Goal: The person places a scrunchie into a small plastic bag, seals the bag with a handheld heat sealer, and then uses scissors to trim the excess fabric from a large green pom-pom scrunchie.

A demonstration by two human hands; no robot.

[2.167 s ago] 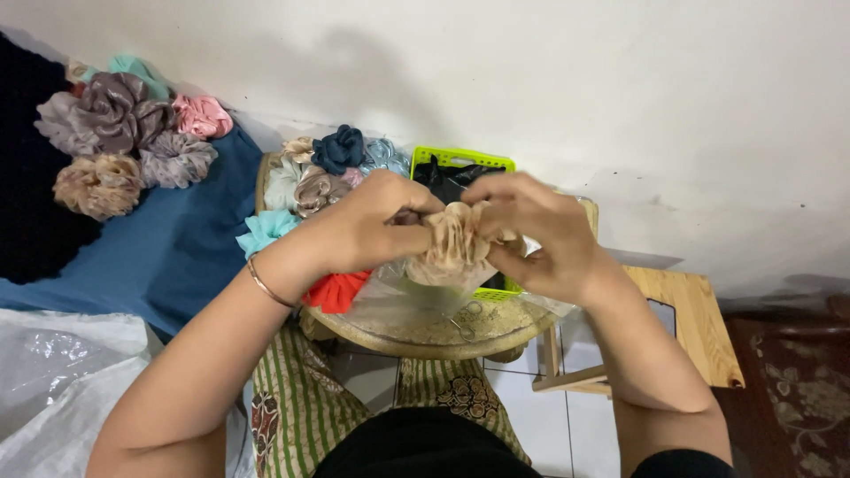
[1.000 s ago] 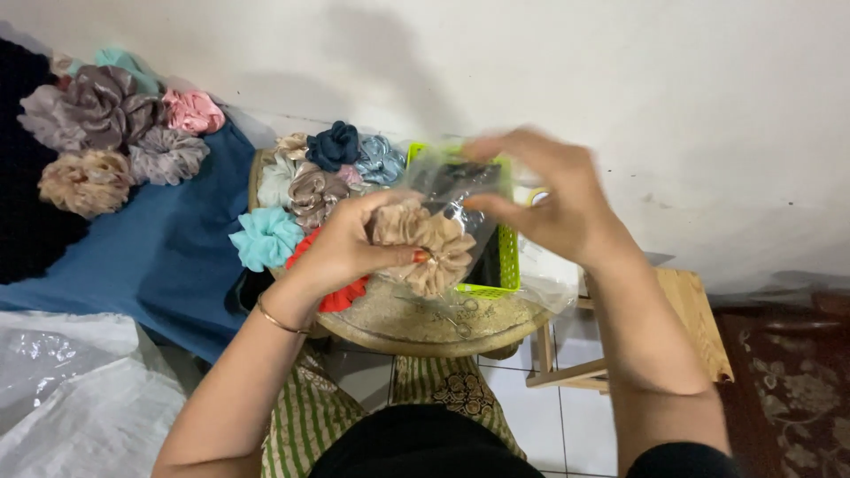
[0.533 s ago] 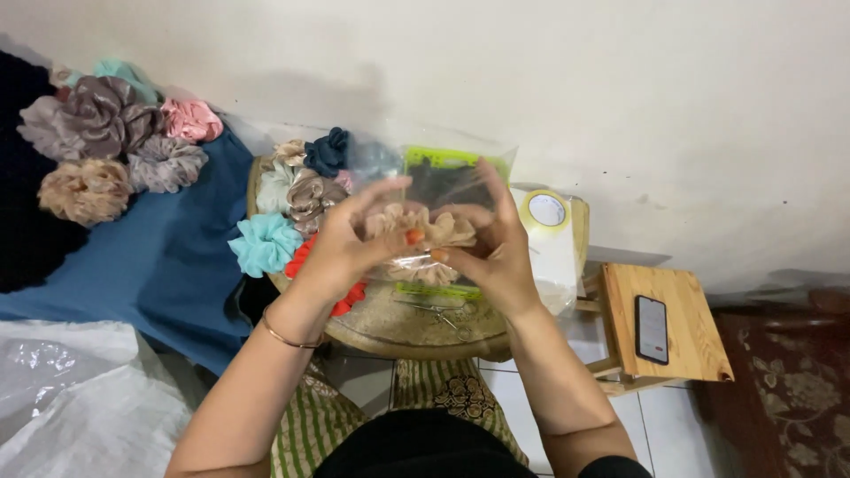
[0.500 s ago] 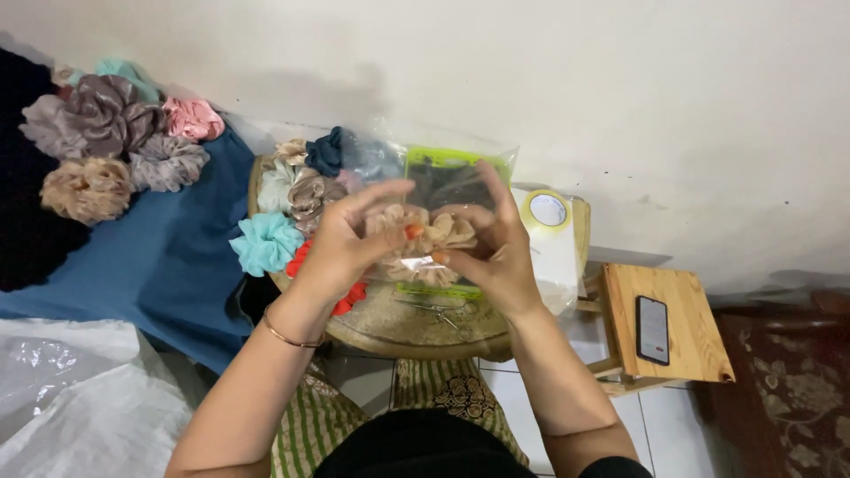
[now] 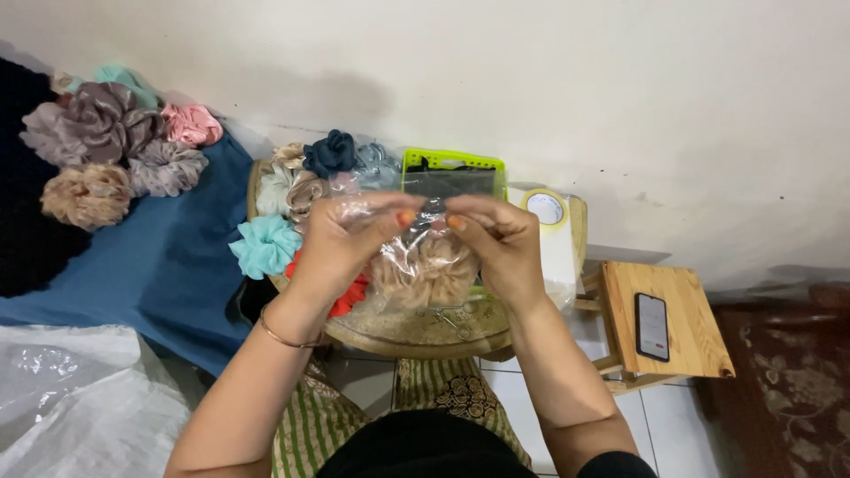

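Beige scrunchie (image 5: 427,273) inside clear plastic bag (image 5: 403,252), bag top pinched in left hand (image 5: 343,237) and right hand (image 5: 498,243) grip

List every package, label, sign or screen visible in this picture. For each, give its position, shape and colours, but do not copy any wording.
Clear plastic bag: pinched at its top by left hand and right hand, holding a beige scrunchie.
Phone: flat on the small wooden stool, right; black rectangle, lit screen.
Tape roll: beside the green basket; round, pale yellow rim.
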